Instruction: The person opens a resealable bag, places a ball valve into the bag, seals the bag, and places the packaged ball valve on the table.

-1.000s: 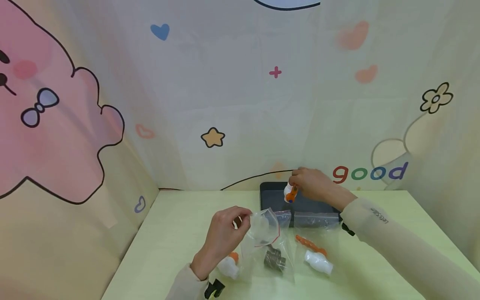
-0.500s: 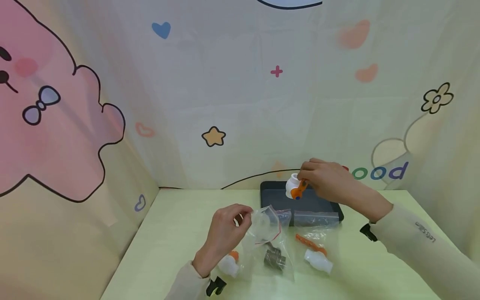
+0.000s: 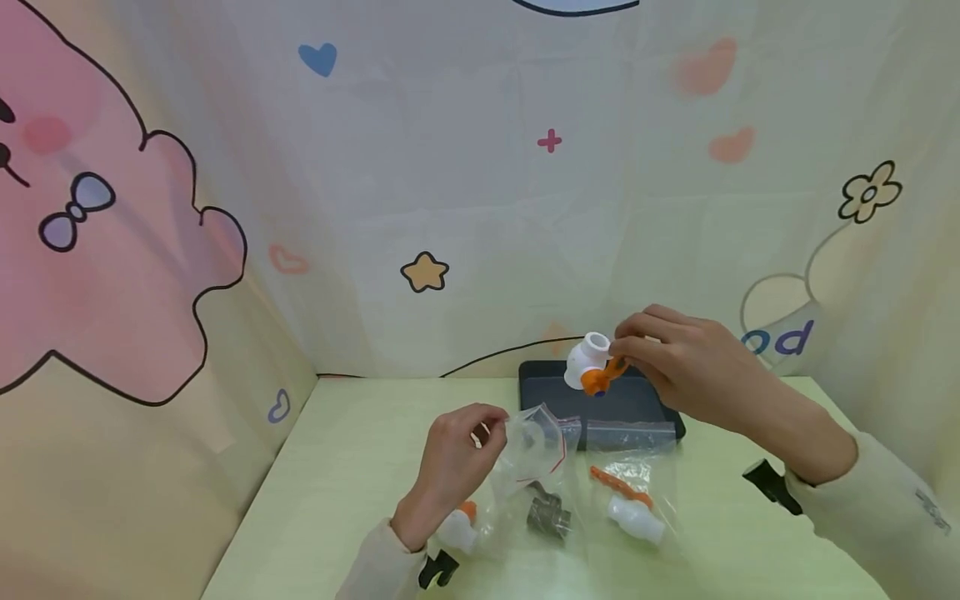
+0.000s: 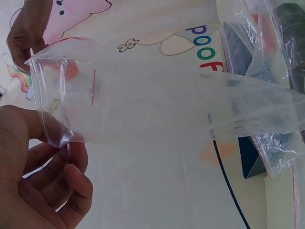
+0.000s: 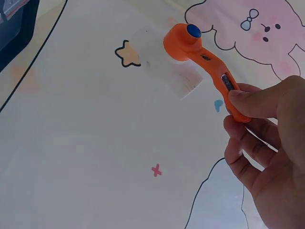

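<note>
My right hand [image 3: 693,362] pinches the orange lever of a white plastic ball valve [image 3: 587,363], raised over the dark tray. In the right wrist view the lever [image 5: 212,69], with a blue cap, sits between thumb and fingers; the white body blends into the backdrop. My left hand [image 3: 459,454] pinches the rim of a clear zip bag [image 3: 531,446], holding its mouth up. The left wrist view shows that bag [image 4: 157,102] stretching away from the left hand [image 4: 52,167]; nothing shows inside its near part.
Behind the bags lies a dark tray [image 3: 547,387]. On the pale table [image 3: 322,483], a grey valve [image 3: 550,515] lies in clear plastic. To its right, a bag holds a white valve [image 3: 636,521] with an orange lever. Another white valve [image 3: 459,531] lies partly behind the left wrist.
My right hand has risen and shifted right, lifting the ball valve and turning it so its upper opening shows. The left hand stays nearly still, still holding the bag's rim.
</note>
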Available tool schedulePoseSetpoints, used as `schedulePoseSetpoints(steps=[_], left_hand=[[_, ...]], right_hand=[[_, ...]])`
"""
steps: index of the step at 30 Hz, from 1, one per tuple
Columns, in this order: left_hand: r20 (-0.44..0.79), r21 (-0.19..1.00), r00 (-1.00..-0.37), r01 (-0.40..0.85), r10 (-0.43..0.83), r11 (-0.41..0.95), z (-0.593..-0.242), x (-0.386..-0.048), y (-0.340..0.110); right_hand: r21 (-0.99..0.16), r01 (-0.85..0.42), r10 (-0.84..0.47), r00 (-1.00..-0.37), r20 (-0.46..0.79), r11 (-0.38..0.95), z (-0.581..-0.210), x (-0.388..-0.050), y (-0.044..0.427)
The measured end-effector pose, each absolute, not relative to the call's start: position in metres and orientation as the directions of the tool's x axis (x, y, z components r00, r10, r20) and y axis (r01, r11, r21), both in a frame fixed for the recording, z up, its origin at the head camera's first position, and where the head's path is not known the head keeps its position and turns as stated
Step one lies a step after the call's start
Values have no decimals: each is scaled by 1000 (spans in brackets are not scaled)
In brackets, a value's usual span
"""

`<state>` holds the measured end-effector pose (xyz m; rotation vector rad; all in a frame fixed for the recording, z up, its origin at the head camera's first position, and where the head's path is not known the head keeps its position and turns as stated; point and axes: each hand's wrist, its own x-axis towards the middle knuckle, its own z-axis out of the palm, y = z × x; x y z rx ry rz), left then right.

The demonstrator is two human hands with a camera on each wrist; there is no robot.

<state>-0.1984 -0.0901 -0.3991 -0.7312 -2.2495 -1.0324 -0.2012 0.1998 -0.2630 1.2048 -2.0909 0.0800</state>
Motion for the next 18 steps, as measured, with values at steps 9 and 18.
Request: schedulePoseSetpoints(steps=[9, 18], left_hand=[[697, 494, -683, 677, 216, 546, -400, -198, -82], [692, 537, -700, 662, 177, 522, -399, -197, -75]], right_hand=[[266, -828, -737, -235, 633, 493, -258, -178, 191], [252, -877, -749, -166, 641, 410, -265, -166, 176]])
